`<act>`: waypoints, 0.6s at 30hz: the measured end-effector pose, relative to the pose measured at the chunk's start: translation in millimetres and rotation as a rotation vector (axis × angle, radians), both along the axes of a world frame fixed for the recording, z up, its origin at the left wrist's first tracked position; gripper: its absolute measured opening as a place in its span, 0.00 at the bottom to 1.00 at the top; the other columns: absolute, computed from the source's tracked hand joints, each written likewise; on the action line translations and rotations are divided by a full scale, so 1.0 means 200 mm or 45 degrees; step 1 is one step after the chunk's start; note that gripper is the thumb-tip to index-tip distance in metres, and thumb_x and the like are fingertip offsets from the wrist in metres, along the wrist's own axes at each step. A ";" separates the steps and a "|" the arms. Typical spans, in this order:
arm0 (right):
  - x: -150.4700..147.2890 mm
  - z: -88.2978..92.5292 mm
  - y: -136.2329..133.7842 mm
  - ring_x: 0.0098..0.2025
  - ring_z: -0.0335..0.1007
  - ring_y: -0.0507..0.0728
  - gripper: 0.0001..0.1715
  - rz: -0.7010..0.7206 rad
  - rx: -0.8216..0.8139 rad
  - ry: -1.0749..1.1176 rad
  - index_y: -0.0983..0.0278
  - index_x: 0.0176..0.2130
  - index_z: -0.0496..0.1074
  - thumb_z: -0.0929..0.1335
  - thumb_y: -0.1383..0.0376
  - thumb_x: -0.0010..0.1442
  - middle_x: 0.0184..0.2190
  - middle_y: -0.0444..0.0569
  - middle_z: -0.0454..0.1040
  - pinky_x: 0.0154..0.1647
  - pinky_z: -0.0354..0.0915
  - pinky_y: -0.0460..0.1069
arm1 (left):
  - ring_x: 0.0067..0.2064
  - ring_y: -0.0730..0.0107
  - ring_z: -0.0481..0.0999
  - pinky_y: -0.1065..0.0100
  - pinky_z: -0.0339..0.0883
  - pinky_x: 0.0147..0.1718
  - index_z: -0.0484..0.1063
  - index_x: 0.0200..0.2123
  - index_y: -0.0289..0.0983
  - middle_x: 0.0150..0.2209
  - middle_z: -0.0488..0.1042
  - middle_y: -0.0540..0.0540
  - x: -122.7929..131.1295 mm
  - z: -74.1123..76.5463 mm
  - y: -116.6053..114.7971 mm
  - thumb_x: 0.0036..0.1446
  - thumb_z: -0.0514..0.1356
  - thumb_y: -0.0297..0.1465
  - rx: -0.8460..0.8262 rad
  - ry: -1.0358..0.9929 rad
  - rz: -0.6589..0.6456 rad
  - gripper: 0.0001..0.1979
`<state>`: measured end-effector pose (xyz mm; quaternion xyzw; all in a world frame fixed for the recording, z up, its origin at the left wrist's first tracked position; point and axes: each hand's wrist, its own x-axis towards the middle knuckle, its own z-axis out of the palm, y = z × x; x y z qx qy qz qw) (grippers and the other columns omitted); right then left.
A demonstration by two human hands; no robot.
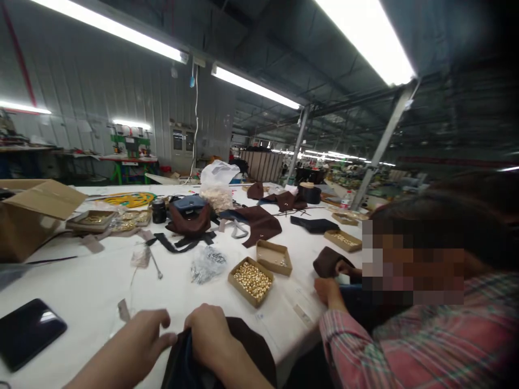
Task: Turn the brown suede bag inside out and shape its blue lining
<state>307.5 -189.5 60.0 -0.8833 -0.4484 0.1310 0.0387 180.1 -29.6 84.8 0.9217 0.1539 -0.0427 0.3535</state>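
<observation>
At the near table edge, my right hand (pixel 211 329) is closed on a dark brown fabric piece (pixel 253 346) with a dark blue inner side. My left hand (pixel 141 337) is just left of it, thumb and forefinger apart, the thumb tip at the fabric's edge. Nothing shows between those fingers; the others are hidden. Beyond my right hand stands a small cardboard tray (pixel 232 280) filled with gold-coloured metal studs (pixel 253 278). A second tray (pixel 263 244) behind it holds a few small silvery pieces.
To the right, a co-worker in a plaid sleeve (pixel 344 340) handles a brown piece (pixel 326 262). A phone (pixel 30 332) lies at left, near a cardboard box (pixel 44 200). Bagged metal parts (pixel 207 263) and brown fabric pieces (pixel 261 221) lie farther back.
</observation>
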 end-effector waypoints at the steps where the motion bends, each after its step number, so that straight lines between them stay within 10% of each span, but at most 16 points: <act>1: 0.00 0.00 0.00 0.54 0.85 0.70 0.22 0.002 0.009 0.002 0.56 0.48 0.88 0.74 0.70 0.54 0.45 0.55 0.86 0.56 0.78 0.58 | 0.26 0.62 0.78 0.67 0.64 0.24 0.77 0.46 0.36 0.32 0.81 0.44 0.10 0.06 -0.01 0.67 0.56 0.41 -0.023 -0.037 -0.077 0.17; 5: -0.01 -0.01 0.00 0.53 0.85 0.68 0.20 0.011 0.001 0.020 0.61 0.47 0.87 0.73 0.70 0.56 0.45 0.57 0.86 0.55 0.77 0.56 | 0.31 0.66 0.81 0.68 0.68 0.32 0.80 0.40 0.37 0.34 0.83 0.46 0.57 0.20 -0.15 0.68 0.56 0.35 0.041 -0.268 -0.405 0.13; 10: 0.07 -0.07 -0.15 0.40 0.80 0.56 0.16 0.074 0.481 -0.305 0.68 0.43 0.82 0.75 0.56 0.68 0.37 0.51 0.83 0.46 0.77 0.51 | 0.43 0.59 0.83 0.65 0.70 0.44 0.83 0.35 0.38 0.37 0.84 0.42 1.08 0.12 -0.45 0.60 0.66 0.28 0.256 -0.297 -0.655 0.05; 18: 0.78 0.06 -1.00 0.48 0.77 0.54 0.28 -0.032 0.758 -0.814 0.67 0.56 0.76 0.70 0.46 0.75 0.50 0.53 0.79 0.54 0.77 0.56 | 0.50 0.49 0.84 0.52 0.79 0.52 0.84 0.43 0.34 0.47 0.84 0.37 1.46 -0.15 -0.68 0.50 0.81 0.36 0.515 -0.109 -0.733 0.19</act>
